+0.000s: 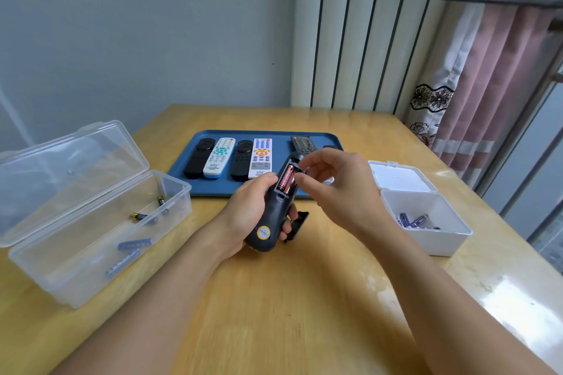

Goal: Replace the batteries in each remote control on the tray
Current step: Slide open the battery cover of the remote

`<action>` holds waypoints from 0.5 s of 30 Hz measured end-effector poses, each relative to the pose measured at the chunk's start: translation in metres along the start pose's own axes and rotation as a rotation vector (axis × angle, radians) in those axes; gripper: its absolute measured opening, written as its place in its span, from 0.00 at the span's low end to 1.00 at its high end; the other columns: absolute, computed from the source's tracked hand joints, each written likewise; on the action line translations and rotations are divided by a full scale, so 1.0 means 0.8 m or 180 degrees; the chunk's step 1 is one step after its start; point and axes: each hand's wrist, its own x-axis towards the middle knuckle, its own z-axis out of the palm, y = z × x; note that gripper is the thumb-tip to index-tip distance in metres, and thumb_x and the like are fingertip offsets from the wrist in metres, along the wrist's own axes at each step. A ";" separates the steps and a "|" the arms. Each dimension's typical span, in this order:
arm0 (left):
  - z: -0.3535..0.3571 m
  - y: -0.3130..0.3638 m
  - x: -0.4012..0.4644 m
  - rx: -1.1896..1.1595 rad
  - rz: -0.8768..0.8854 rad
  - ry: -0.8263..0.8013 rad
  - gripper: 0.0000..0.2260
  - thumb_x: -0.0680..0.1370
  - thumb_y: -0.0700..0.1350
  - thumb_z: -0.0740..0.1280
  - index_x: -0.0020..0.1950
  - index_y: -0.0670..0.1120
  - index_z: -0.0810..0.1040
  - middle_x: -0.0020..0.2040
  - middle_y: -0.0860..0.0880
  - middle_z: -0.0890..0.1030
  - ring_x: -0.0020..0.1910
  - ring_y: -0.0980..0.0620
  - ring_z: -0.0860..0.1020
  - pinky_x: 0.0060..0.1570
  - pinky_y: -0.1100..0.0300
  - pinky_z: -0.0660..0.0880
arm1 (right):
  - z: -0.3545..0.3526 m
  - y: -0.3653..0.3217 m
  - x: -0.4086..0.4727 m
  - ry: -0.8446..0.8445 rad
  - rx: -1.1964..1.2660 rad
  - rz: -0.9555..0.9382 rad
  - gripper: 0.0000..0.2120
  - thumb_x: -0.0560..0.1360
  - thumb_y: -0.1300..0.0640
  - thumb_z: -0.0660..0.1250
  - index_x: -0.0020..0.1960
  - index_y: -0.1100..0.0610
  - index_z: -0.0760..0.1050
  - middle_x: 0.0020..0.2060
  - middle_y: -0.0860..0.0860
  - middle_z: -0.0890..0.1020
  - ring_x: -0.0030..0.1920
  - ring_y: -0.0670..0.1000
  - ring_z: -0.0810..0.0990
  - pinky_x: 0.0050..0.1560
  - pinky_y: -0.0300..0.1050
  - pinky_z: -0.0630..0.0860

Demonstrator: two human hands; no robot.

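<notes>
I held the black, rounded plastic remote control (pixel 271 210) face down in my left hand (pixel 249 210), its fingers wrapped round the body, above the wooden tabletop (pixel 304 298) and just in front of the blue plastic tray (pixel 213 186). Its compartment lay open with two red-and-black batteries (pixel 286 178) seated side by side. My right hand (pixel 332 183) hovered over them, thumb and forefinger curled toward the far end of the cells; whether they already pinched one I could not tell.

The risk I judged greatest was a cell springing loose and rolling off the tabletop, since the remote was tilted and the contacts press hard. My grip could also slip on the smooth shell. The loose black battery cover (pixel 297 225) lay just beside my left fingers, where a careless move might knock it away.

I could not tell whether those cells were old or fresh. The polarity marks were hidden. The clear lidded plastic box (pixel 91 222) and the small white plastic box (pixel 426 222) both held batteries, their labels too blurred to read. My right hand partly covered the far remotes on the tray.
</notes>
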 end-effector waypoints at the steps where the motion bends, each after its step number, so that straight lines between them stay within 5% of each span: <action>1: 0.002 -0.001 0.000 -0.0053 0.0000 -0.0040 0.17 0.85 0.49 0.54 0.51 0.38 0.76 0.36 0.37 0.79 0.26 0.44 0.77 0.26 0.57 0.76 | 0.005 -0.001 -0.002 0.0095 -0.0153 -0.0119 0.04 0.71 0.58 0.75 0.43 0.51 0.81 0.31 0.43 0.81 0.34 0.40 0.78 0.33 0.28 0.72; 8: 0.006 -0.010 0.000 0.0122 0.0283 -0.0106 0.16 0.86 0.43 0.51 0.59 0.37 0.75 0.37 0.36 0.79 0.28 0.44 0.75 0.27 0.56 0.75 | 0.015 0.008 -0.002 0.0264 -0.0513 -0.0269 0.06 0.74 0.62 0.70 0.46 0.52 0.83 0.33 0.38 0.79 0.39 0.35 0.78 0.40 0.25 0.70; 15: 0.005 -0.013 0.001 0.0606 0.0350 -0.0017 0.15 0.85 0.42 0.51 0.57 0.35 0.73 0.36 0.35 0.78 0.28 0.43 0.75 0.26 0.56 0.72 | 0.019 0.013 0.001 0.0184 -0.0411 -0.0158 0.06 0.76 0.58 0.71 0.41 0.51 0.79 0.30 0.39 0.78 0.35 0.38 0.77 0.33 0.29 0.70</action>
